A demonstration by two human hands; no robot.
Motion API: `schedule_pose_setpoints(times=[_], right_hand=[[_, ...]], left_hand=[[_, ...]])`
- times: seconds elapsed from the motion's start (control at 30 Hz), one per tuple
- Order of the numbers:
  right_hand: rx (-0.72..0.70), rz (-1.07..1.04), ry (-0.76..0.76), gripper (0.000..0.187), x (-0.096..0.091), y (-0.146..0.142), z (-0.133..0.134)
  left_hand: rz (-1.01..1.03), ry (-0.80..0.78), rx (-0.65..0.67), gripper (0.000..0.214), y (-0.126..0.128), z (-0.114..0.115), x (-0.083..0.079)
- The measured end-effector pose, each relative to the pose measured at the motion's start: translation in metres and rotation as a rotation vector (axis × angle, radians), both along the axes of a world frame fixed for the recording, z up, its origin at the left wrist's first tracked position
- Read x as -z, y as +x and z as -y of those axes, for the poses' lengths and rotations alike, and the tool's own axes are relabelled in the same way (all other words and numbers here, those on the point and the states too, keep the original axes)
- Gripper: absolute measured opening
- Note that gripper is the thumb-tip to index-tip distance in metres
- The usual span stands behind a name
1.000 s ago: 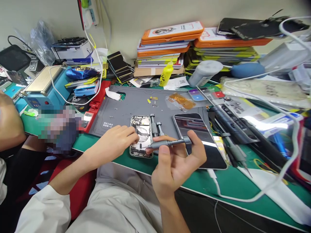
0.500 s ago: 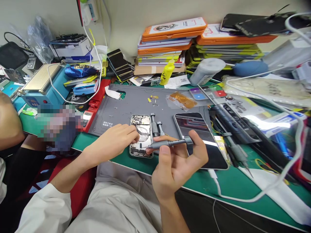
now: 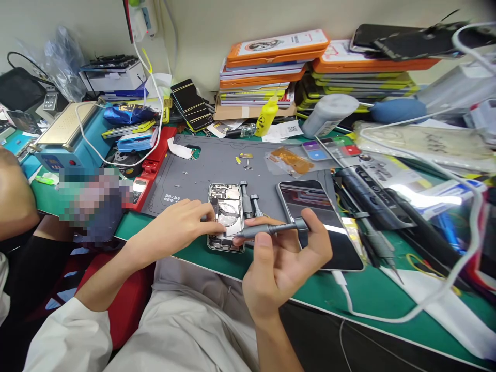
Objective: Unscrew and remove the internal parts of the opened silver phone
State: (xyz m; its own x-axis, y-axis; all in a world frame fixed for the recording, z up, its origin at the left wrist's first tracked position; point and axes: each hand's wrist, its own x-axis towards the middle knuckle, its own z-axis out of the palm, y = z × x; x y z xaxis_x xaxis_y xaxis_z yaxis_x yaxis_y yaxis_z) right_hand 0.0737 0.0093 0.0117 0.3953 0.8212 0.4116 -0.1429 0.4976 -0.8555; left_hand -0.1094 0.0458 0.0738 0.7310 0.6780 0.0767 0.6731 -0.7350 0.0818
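An opened phone (image 3: 229, 195) lies on the bench edge with its metal inner parts and a round coil showing. My left hand (image 3: 182, 223) is at its left side, fingers curled by the edge and thumb laid on the inner parts; the fingertips are partly hidden. A grey screwdriver (image 3: 267, 229) rests across the fingers of my right hand (image 3: 281, 268), thumb below it and a fingertip at its end cap. Its tip points left, over the phone's lower right. Two more grey screwdrivers (image 3: 256, 204) lie just right of the phone.
A large dark-screened device (image 3: 320, 222) with a white cable (image 3: 349, 299) lies to the right. Small metal parts and orange film (image 3: 292, 160) dot the grey mat (image 3: 209, 155). Stacked orange cases (image 3: 279, 44) stand behind. Another person's arm (image 3: 17, 196) is at far left.
My left thumb has stretched out over the phone's lower inner part, and the left hand has shifted slightly down and left. My right hand and its screwdriver have hardly moved.
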Motion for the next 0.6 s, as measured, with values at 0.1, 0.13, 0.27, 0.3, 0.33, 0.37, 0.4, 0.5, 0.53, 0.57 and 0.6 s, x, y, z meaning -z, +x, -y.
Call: schedule_pose_setpoints(times=[0.1,0.13,0.27,0.3,0.33,0.37,0.4,0.5,0.53,0.57,0.6], right_hand=[[0.003,-0.004,0.009,0.053,0.000,0.000,0.000],[0.002,-0.006,0.008,0.053,0.000,0.000,0.000],[0.005,-0.014,-0.020,0.052,-0.001,0.000,0.001],[0.011,-0.014,-0.022,0.052,-0.001,0.000,0.002],[0.019,-0.015,-0.018,0.051,-0.001,0.000,0.002],[0.025,-0.015,-0.014,0.051,-0.001,0.000,0.002],[0.029,-0.016,-0.009,0.051,-0.001,0.000,0.002],[0.034,-0.011,-0.006,0.051,-0.001,0.000,0.002],[0.034,-0.006,-0.007,0.051,-0.001,0.000,0.002],[0.034,0.002,-0.010,0.052,-0.001,0.000,0.002],[0.033,0.013,-0.016,0.052,-0.001,0.000,0.002]], left_hand=[[0.010,-0.032,0.001,0.024,-0.002,-0.003,0.000],[0.021,-0.047,-0.006,0.020,-0.002,-0.003,0.000],[0.109,-0.134,-0.003,0.011,-0.002,-0.006,-0.002],[0.153,-0.169,-0.006,0.010,-0.003,-0.007,-0.003],[0.212,-0.205,-0.025,0.010,-0.006,-0.009,-0.004],[0.275,-0.231,-0.070,0.010,-0.009,-0.011,-0.005],[0.336,-0.237,-0.144,0.009,-0.012,-0.014,-0.005],[0.442,-0.143,-0.467,0.004,-0.025,-0.029,-0.002],[0.450,-0.121,-0.557,0.002,-0.029,-0.035,0.001],[0.434,-0.116,-0.590,0.002,-0.031,-0.040,0.005],[0.418,-0.123,-0.590,0.002,-0.033,-0.045,0.008]])
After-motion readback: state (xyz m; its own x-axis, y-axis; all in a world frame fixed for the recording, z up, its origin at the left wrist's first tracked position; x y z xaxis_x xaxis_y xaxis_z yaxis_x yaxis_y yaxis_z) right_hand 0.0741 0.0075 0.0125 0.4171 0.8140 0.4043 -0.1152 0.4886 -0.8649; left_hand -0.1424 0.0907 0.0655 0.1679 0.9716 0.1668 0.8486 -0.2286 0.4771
